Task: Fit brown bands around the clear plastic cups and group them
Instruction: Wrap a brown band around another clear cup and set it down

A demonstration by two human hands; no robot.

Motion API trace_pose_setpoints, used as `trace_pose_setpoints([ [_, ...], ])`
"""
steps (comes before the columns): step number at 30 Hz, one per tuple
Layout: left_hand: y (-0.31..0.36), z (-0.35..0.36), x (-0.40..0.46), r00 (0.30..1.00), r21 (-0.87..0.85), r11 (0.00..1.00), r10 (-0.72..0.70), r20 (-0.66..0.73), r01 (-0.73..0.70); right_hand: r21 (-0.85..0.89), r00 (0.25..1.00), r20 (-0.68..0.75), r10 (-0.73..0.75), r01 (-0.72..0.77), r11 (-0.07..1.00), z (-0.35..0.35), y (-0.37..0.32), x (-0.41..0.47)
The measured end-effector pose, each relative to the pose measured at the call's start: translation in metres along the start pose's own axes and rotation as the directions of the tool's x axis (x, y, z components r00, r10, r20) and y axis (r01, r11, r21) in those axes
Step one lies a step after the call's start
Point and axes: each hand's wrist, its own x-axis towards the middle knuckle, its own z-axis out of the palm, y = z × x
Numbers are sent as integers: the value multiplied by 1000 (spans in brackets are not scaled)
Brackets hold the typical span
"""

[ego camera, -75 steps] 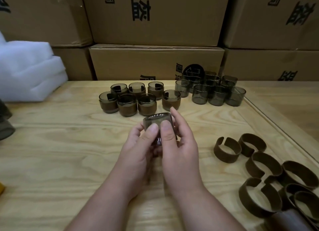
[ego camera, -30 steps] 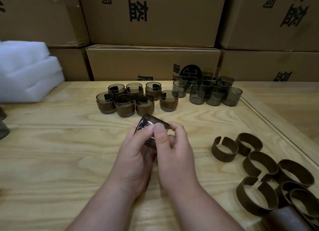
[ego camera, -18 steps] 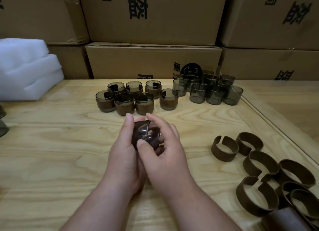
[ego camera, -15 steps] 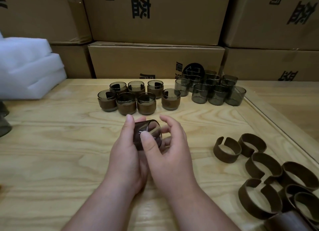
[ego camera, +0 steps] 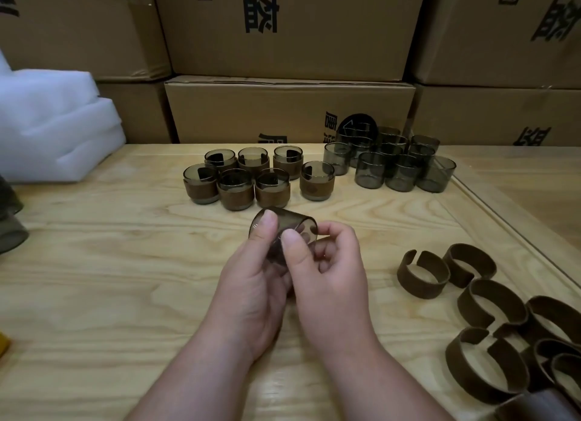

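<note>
Both hands meet at the centre of the frame over the wooden desk (ego camera: 94, 279), working one smoky clear cup (ego camera: 290, 224) that lies tilted on its side, mouth turned away to the upper right. The left hand (ego camera: 251, 282) holds it from the left with its thumb laid across the wall near the base; the right hand (ego camera: 327, 269) has its thumb pressed on the wall and its other fingers curled round the far side, so each grip is closed on the cup. Whether a brown band already sits on this cup I cannot tell; the fingers cover most of the wall.

I judge the step in hand to be seating or checking a band on this cup. The next move calls for turning it upright and setting it beside the banded cups (ego camera: 257, 178), a cluster of seven just above the hands, where a free spot lies in front of the rightmost one.

Bare clear cups (ego camera: 390, 166) stand packed at upper centre-right, against the cardboard boxes (ego camera: 283, 106). Loose brown bands (ego camera: 423, 274), split open, lie scattered at lower right, near the raised border of the desk (ego camera: 509, 232). White foam (ego camera: 53, 128) fills the upper left. Open wood lies between the hands and the bands, and widely to the left, so reaching either way looks unhindered.
</note>
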Motion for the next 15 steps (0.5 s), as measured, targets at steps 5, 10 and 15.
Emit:
trace_pose_setpoints([
  [5, 5, -1, -4, 997, 62, 995, -81, 10, 80, 68, 998, 52, -28, 24, 997, -1, -2, -2],
  [10, 5, 1, -7, 996, 107, 994, -47, 76, 38, 72, 1000, -7, -8, 8, 997, -2, -1, -1],
  [15, 3, 3, -7, 998, 61, 998, 2, 71, -6, 76, 998, -56, 9, -4, 997, -2, 0, 2],
])
